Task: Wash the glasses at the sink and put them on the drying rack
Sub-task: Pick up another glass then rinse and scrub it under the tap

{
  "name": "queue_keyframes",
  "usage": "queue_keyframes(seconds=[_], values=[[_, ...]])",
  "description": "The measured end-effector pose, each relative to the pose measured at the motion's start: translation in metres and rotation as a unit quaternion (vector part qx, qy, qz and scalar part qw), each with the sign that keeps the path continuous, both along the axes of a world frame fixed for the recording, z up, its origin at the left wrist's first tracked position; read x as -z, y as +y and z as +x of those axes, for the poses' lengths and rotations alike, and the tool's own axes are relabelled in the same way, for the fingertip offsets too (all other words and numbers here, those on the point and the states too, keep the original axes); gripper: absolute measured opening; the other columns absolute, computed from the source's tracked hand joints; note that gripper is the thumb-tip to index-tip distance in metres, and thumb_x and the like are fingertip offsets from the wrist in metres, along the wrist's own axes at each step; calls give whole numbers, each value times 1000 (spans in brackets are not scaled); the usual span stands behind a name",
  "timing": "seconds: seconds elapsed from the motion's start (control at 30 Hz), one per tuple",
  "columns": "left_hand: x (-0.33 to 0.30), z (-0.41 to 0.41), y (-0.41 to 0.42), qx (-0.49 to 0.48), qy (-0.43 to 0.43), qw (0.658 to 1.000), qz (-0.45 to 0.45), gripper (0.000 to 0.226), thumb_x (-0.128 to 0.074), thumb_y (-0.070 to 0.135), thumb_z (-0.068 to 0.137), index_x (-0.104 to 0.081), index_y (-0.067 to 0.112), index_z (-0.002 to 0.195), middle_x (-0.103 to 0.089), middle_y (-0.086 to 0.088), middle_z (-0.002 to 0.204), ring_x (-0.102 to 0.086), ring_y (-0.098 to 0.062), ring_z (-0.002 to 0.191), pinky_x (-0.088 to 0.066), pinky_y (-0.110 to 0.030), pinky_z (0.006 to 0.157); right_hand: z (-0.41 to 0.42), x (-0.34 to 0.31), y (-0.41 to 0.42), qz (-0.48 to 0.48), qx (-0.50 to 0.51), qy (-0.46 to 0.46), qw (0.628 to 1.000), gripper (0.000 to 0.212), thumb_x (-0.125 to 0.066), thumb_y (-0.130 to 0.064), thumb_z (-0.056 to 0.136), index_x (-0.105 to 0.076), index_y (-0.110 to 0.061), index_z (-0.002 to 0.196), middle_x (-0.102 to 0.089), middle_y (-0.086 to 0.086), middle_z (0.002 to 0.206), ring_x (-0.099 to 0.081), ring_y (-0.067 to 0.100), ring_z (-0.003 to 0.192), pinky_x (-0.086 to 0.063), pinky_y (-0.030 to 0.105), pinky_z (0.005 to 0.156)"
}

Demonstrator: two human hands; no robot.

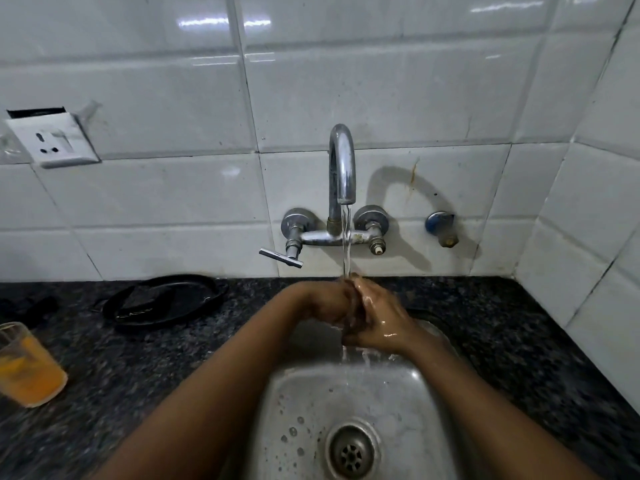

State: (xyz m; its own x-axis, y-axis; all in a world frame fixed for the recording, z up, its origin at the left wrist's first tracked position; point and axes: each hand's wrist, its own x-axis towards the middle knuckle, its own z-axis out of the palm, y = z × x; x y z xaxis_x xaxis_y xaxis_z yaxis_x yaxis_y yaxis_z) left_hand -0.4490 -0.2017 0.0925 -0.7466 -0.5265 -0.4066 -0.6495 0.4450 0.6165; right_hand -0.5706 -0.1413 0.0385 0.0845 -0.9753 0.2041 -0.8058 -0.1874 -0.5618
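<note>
My left hand (329, 304) and my right hand (375, 320) are pressed together above the steel sink (304, 403), fingers wrapped round each other, wet and shiny. Water runs from the chrome tap (343, 168) onto them and drips into the basin. Neither hand holds a glass. One clear glass (29, 368) with orange liquid in it stands on the dark counter at the far left, well apart from both hands. No drying rack is in view.
A black round plate (166, 303) holding a dark object lies on the granite counter (138, 368) left of the sink. The tap lever (280, 257) sticks out leftward. A wall socket (52, 140) and a blue valve (440, 226) sit on the tiles. The drain (351, 452) lies near the basin's front.
</note>
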Motion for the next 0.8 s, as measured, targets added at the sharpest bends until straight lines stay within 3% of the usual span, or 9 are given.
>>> queue_keyframes(seconds=[0.17,0.27,0.37,0.47,0.6,0.67,0.7,0.73,0.8], values=[[4,18,-9,-90,196,966,142,24,-39,8,97,-61,7,89,-62,-2,81,-62,-7,72,-51,-14,68,-6,20,1,59,92,-53,993,88,-82,-35,62,-32,-26,133,-48,2,131,-51,25,116,-48,37,89],[32,2,6,-123,239,963,-18,34,-40,28,98,-58,16,72,-61,2,67,-62,-7,62,-55,-24,72,10,17,-2,51,179,12,983,77,-77,-44,63,-32,-31,124,-54,0,122,-58,28,105,-50,36,79],[56,-10,14,-249,355,890,-143,35,-52,31,93,-54,21,59,-55,4,53,-54,-3,46,-48,-18,50,22,12,-3,38,218,13,975,83,-77,-44,64,-28,-30,130,-55,4,125,-58,29,108,-51,39,84],[56,-6,7,-302,422,853,-57,35,-59,28,89,-57,19,56,-54,4,45,-48,-4,36,-42,-18,42,18,23,5,95,94,-198,971,113,-84,-21,60,-10,-32,145,-48,3,136,-54,27,118,-52,41,91],[54,-2,7,-340,459,820,42,42,-62,22,87,-46,15,49,-41,7,34,-34,-5,30,-32,-15,36,13,26,26,211,-13,-535,818,100,-73,0,61,-26,-39,140,-56,8,127,-66,31,98,-59,43,68],[56,0,8,-369,489,781,126,38,-63,21,86,-48,13,52,-45,4,40,-41,-8,35,-41,-16,41,14,23,34,243,-34,-632,735,86,-67,2,64,-36,-38,133,-68,15,107,-70,34,80,-59,44,66],[55,2,8,-371,503,764,160,34,-64,23,85,-52,11,56,-49,-1,48,-47,-13,43,-47,-20,48,14,21,36,249,-33,-645,722,82,-68,3,67,-38,-37,132,-70,17,101,-70,33,75,-59,44,64],[56,3,6,-368,510,758,176,30,-66,25,84,-56,8,61,-53,-8,56,-51,-19,51,-50,-27,55,15,19,36,248,-15,-625,740,78,-68,3,70,-38,-35,132,-70,17,100,-70,32,73,-58,43,64],[57,1,4,-359,456,803,132,30,-70,30,80,-58,6,65,-54,-15,63,-53,-23,58,-50,-33,61,23,16,33,212,64,-471,854,76,-69,0,75,-32,-27,136,-64,16,106,-68,28,77,-57,41,66]])
